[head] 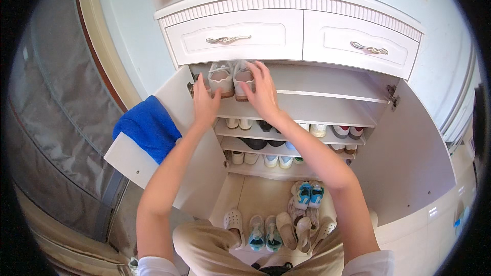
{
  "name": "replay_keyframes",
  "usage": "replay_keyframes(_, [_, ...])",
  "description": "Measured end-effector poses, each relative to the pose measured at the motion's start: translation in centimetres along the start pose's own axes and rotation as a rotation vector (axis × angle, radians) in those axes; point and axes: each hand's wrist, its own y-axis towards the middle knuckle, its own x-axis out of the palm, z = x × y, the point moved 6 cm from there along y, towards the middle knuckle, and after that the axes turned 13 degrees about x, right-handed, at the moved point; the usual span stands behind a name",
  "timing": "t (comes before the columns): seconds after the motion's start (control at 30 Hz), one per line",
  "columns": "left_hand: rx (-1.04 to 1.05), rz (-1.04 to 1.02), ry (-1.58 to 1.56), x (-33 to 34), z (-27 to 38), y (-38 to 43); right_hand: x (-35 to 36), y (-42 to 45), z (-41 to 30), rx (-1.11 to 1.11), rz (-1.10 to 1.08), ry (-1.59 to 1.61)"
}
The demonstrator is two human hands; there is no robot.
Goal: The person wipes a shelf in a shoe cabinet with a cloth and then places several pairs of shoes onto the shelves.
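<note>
A pair of light grey shoes, the left shoe (pixel 221 84) and the right shoe (pixel 241 90), stands heels outward at the left end of the top shelf (pixel 326 82) in a white shoe cabinet (pixel 241 19). My left hand (pixel 206 101) is just left of the pair, thumb and fingers apart, holding nothing. Over the right side of the pair, my right hand (pixel 264 92) is spread with its thumb in front of the right heel. Whether it touches that shoe is unclear.
Both cabinet doors, left (pixel 207 184) and right (pixel 406 161), stand open. A blue cloth (pixel 147 128) hangs over the left one. Lower shelves (pixel 253 168) hold several shoes. Blue sneakers (pixel 264 234) and beige flats (pixel 293 230) lie on the floor between my legs.
</note>
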Motion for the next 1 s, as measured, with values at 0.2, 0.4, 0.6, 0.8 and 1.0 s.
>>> replay_keyframes(0.2, [-0.231,-0.075,-0.071,3.1,-0.1,-1.1,1.5,-2.0,4.0,0.367,-0.249,0.148])
replay_keyframes(0.4, [-0.223,-0.145,0.013,4.7,-3.0,0.5,4.2,0.4,5.3,0.446,-0.386,0.092])
replay_keyframes(0.6, [-0.209,-0.225,0.058,7.0,-5.7,1.7,6.9,2.6,7.4,0.38,-0.437,-0.225])
replay_keyframes(0.8, [-0.227,-0.3,0.118,8.6,-9.2,2.4,9.1,3.5,8.3,0.482,-0.547,-0.218])
replay_keyframes(1.0, [-0.213,-0.322,0.14,9.7,-9.1,3.0,10.9,4.4,10.5,0.453,-0.571,-0.203])
